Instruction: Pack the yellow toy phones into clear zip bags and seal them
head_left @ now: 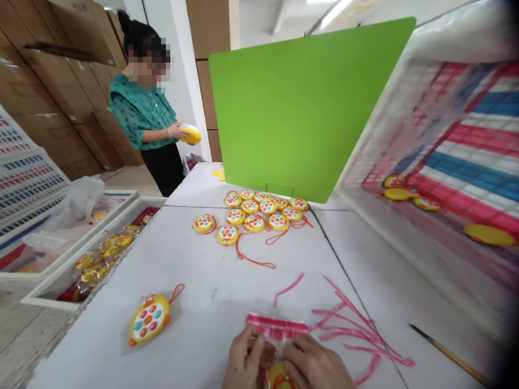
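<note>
At the near edge of the table, my left hand and my right hand are both closed on a clear plastic bag with a pink band along its top. A yellow toy with an orange cord shows inside the bag, partly hidden by my fingers. Left of my hands lies a single yellow duck-like toy with coloured round buttons and a red loop. Thin pink plastic strips are scattered right beside my right hand.
Several similar toys with cords lie in front of a green board. A crate with more toys tips open at right, near a thin pointed tool. Bagged toys fill a tray at left. A person holds a yellow-and-white object.
</note>
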A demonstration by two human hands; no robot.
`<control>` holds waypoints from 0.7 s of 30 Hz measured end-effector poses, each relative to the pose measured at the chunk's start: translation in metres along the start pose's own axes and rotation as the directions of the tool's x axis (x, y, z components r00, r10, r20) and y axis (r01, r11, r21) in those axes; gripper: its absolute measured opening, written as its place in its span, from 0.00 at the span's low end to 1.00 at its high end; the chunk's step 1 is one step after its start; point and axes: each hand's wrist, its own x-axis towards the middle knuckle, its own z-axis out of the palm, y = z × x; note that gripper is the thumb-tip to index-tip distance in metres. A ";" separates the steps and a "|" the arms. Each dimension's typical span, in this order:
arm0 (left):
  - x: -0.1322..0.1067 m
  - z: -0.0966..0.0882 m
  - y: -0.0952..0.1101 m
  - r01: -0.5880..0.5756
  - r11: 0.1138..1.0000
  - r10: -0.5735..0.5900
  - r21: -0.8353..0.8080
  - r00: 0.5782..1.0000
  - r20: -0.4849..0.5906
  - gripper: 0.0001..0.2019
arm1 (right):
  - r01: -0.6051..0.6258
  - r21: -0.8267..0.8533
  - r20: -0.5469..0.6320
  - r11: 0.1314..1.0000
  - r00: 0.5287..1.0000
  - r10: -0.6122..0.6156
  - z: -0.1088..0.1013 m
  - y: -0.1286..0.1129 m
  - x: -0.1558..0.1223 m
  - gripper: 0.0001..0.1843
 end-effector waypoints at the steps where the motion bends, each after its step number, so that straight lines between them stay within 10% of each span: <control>1: 0.000 -0.001 0.002 -0.011 1.000 0.011 -0.001 1.000 0.019 0.20 | 0.002 0.014 -0.044 1.000 0.999 -0.001 -0.001 -0.002 0.002 0.09; 21: 0.004 -0.010 0.017 -0.047 0.993 0.034 0.106 0.992 0.122 0.13 | -0.066 0.047 -0.120 0.997 0.990 0.072 0.002 -0.025 0.033 0.06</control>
